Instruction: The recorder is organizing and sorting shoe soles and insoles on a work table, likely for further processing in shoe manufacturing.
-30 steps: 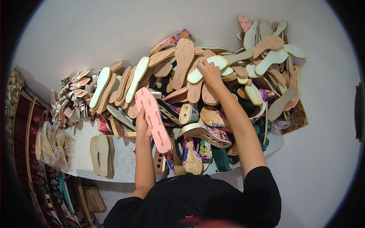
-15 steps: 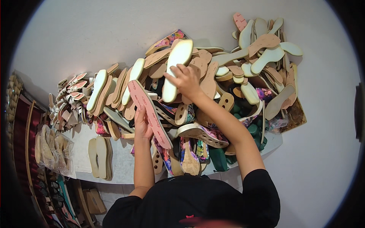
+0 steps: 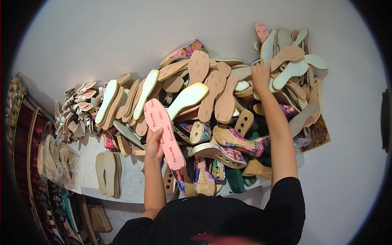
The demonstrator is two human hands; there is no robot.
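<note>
My left hand (image 3: 154, 143) grips a pink insole (image 3: 165, 134) with printed lettering, its thumb across the face. A pale cream insole (image 3: 188, 98) slants up from behind the pink one; whether my left hand also holds it cannot be made out. At the right, my right hand (image 3: 260, 75) reaches over the heap, fingers apart and touching the pile beside an upright cream insole (image 3: 268, 47). A tan insole (image 3: 287, 56) lies just to its right. Around both hands are piled more tan insoles (image 3: 212, 90) and flower-patterned wedge soles (image 3: 237, 141).
On the white table (image 3: 87, 165), a stack of beige insoles (image 3: 108, 173) stands at the left. Beside it lie plastic-wrapped soles (image 3: 59, 161). White strappy sandals (image 3: 81, 108) are heaped at the far left. A shelf rack (image 3: 30, 143) borders the left; a wall (image 3: 134, 36) rises behind.
My right hand has left the cream insole near the middle and moved right, onto the heap. That cream insole now slants behind the pink one, which has turned its face more toward view.
</note>
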